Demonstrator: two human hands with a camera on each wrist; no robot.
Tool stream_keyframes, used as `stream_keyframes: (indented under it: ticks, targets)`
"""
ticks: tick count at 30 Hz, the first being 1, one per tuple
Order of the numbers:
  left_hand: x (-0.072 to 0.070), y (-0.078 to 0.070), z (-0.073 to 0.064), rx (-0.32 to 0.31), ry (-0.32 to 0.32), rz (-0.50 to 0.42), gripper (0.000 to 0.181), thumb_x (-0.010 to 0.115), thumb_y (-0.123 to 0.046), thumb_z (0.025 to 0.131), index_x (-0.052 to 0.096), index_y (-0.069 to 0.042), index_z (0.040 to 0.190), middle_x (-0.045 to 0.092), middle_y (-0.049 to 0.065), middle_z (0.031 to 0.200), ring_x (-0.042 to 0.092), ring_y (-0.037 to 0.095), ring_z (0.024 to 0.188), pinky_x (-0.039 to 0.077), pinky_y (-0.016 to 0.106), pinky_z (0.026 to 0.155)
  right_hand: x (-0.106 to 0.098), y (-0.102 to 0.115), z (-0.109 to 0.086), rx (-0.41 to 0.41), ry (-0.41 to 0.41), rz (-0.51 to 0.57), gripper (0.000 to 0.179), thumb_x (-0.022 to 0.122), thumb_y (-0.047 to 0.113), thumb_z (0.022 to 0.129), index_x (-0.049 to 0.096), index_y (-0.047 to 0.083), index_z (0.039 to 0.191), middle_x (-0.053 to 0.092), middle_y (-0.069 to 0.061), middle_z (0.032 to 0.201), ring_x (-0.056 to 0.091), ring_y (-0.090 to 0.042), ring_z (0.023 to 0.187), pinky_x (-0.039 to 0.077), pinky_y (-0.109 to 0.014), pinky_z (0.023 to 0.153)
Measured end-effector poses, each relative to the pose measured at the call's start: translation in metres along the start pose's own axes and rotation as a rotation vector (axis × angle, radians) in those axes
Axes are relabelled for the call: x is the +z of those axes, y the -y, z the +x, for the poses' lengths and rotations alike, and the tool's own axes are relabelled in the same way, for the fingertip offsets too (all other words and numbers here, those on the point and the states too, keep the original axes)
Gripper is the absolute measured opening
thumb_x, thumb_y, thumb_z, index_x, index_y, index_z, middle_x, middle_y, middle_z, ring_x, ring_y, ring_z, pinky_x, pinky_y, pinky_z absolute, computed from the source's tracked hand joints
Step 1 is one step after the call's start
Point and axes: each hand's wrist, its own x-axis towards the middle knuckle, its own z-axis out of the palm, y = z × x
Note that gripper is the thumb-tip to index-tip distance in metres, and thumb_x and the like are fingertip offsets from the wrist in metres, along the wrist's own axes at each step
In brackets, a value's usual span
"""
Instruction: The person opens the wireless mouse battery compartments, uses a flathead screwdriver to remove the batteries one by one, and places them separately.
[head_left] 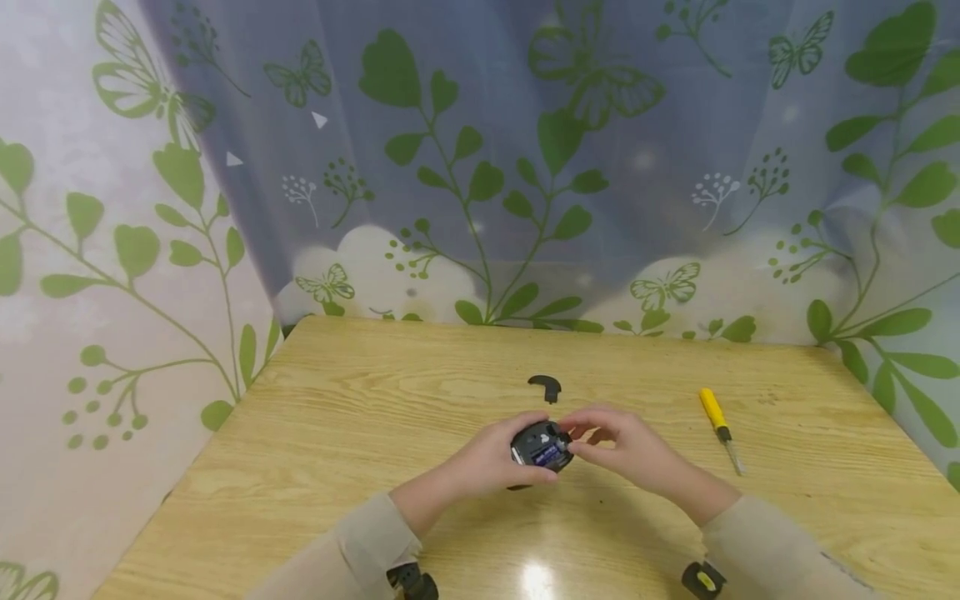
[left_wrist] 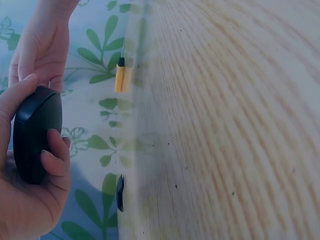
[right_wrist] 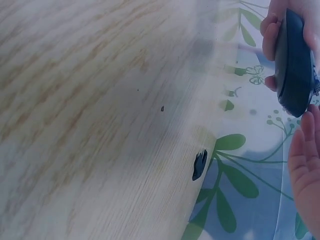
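A black computer mouse (head_left: 527,443) is in my left hand (head_left: 491,457), its underside turned up toward the head camera. Fingers and thumb grip it along the sides. Its battery compartment is uncovered, and a dark blue battery (head_left: 547,455) shows inside. My right hand (head_left: 633,450) is at the right end of the mouse, thumb and fingertips close to the battery's end. Whether they pinch anything is hidden. Both wrist views show the mouse (left_wrist: 37,135) from its smooth outer side. Behind the mouse on the table lies a curved black cover (head_left: 547,387) with a small tab.
To the right on the wooden table (head_left: 360,417) lies a screwdriver (head_left: 716,421) with a yellow and black handle, its tip toward the front. A curtain (head_left: 465,167) printed with leaves and butterflies hangs behind the table's back edge. Tiny dark specks dot the tabletop.
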Motion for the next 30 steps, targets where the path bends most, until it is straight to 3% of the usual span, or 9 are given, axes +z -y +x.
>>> stream_keyframes:
  ticks: [13,23,30]
  targets:
    - [-0.0009,-0.0004,-0.0011,0.009,0.024,0.007,0.076,0.075,-0.039,0.078,0.038,-0.020,0.142,0.053,0.008,0.127,0.056,0.011,0.097,0.047,0.024,0.074,0.0042,0.0003,-0.0001,-0.058,0.003,-0.101,0.027,0.067,0.019,0.087,0.066,0.011,0.113,0.061,-0.002,0.112,0.056,-0.022,0.089,0.049,-0.028,0.074]
    - [-0.0030,-0.0004,0.0017,0.002,0.050,-0.032,0.076,0.073,-0.039,0.079,0.036,-0.020,0.143,0.052,0.007,0.126,0.055,0.009,0.095,0.048,0.024,0.074,0.0062,-0.0006,0.0009,-0.108,0.001,-0.178,0.025,0.066,0.019,0.088,0.067,0.012,0.112,0.055,-0.002,0.114,0.054,-0.016,0.097,0.050,-0.029,0.073]
    - [-0.0028,0.0021,0.0018,0.000,0.052,-0.021,0.077,0.074,-0.038,0.079,0.036,-0.018,0.143,0.052,0.008,0.126,0.056,0.009,0.093,0.048,0.024,0.072,0.0068,-0.0001,0.0014,-0.071,0.022,-0.160,0.019,0.061,0.023,0.092,0.066,0.016,0.108,0.056,0.001,0.113,0.054,-0.015,0.097,0.048,-0.028,0.074]
